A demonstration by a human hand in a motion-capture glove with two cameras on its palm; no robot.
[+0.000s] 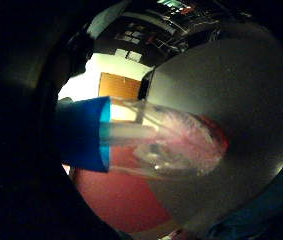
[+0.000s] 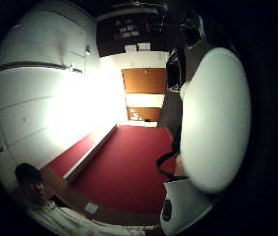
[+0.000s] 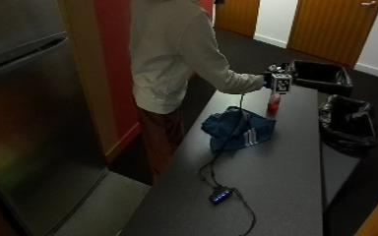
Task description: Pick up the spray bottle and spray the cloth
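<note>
Blue cloth (image 3: 238, 129) sits crumpled mid-bench (image 3: 281, 172), and beyond it the gloved right hand (image 3: 272, 77) has its fingers round the spray bottle (image 3: 273, 102)'s top, so spraying from there might miss the cloth.

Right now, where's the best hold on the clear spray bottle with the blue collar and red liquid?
Take the clear spray bottle at its narrow neck, under the blue collar, coming from the side. It stands upright on the dark table, and the gloved right hand already sits there.
</note>
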